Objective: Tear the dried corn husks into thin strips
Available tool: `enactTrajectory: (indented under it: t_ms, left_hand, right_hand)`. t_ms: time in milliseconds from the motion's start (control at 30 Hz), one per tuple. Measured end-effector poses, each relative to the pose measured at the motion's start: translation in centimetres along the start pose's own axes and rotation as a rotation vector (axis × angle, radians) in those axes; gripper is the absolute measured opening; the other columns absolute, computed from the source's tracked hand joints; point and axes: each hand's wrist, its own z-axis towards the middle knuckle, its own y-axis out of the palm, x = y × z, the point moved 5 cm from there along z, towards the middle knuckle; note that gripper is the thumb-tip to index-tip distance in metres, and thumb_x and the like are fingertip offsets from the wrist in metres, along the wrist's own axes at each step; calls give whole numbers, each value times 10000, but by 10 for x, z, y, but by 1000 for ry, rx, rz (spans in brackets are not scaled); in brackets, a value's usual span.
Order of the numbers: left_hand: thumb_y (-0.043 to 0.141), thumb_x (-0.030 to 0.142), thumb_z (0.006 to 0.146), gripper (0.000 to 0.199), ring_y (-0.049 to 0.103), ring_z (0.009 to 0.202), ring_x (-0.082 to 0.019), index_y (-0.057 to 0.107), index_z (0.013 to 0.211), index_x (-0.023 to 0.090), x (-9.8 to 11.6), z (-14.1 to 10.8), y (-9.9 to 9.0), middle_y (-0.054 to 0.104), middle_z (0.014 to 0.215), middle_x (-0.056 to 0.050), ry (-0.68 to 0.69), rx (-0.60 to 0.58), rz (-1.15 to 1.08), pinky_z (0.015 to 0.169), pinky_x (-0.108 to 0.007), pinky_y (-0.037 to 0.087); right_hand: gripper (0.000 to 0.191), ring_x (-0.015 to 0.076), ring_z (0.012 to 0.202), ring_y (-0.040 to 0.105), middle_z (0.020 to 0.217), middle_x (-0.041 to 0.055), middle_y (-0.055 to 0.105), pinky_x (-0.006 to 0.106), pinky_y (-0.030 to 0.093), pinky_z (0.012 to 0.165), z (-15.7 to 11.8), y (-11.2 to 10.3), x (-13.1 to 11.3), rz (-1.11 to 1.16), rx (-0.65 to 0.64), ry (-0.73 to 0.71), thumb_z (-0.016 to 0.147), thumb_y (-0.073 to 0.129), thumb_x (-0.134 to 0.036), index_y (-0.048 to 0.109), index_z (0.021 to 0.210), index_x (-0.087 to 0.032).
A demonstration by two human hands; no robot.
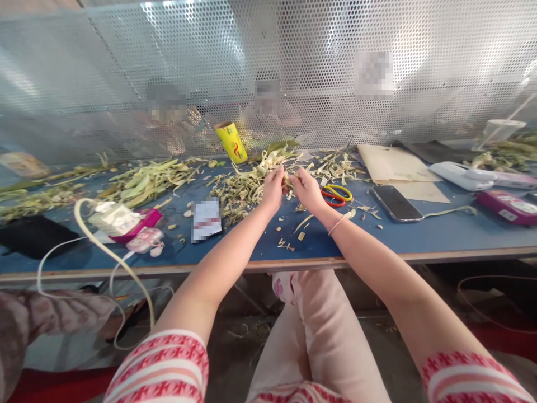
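Note:
My left hand (274,188) and my right hand (306,189) are close together over the middle of the table, fingers pinched on a small piece of pale green dried plant, mostly hidden by the fingertips. Under and behind them spreads a heap of curled, dried plant pieces (237,193). Scissors (337,195) with red and yellow handles lie just right of my right hand, partly behind the wrist. Loose scraps (301,236) are scattered nearer the table's front edge. Behind the heap a yellow cardboard tube (231,143) stands, leaning slightly.
A blue table (440,238) backs onto a perforated metal panel (319,67). Longer leaves (146,182) are piled at left, near a cabled pink-and-white device (130,224). A phone (397,204), paper sheets (398,163) and a purple device (507,207) lie rightward. Someone's leg (54,313) shows lower left.

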Motion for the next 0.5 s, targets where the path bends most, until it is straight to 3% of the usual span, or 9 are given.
enactTrajectory:
  t_ms: [200, 300, 500]
  left_hand:
    - [645, 487, 826, 404, 352, 437, -41, 440, 659, 181, 2, -8, 10, 374, 513, 71, -94, -113, -107, 463, -204, 314]
    - [646, 422, 842, 378, 357, 448, -49, 424, 647, 186, 0, -6, 8, 372, 502, 71, -32, -95, -49, 479, -211, 305]
    - [603, 528, 840, 402, 418, 502, -79, 421, 682, 206, 2, -1, -2, 408, 550, 52, 135, -29, 129, 526, -235, 322]
  right_hand:
    - [343, 109, 487, 404, 477, -77, 413, 260, 348, 531, 1, -4, 10, 34, 55, 43, 897, 488, -476, 316, 703, -251]
    - [371, 99, 458, 394, 461, -84, 412, 258, 341, 512, 2, -4, 11, 46, 55, 63, 885, 497, -504, 303, 692, -252]
    - [383, 92, 460, 380, 455, -82, 398, 253, 346, 509, 2, -2, 4, 63, 60, 52, 882, 485, -510, 296, 673, -251]
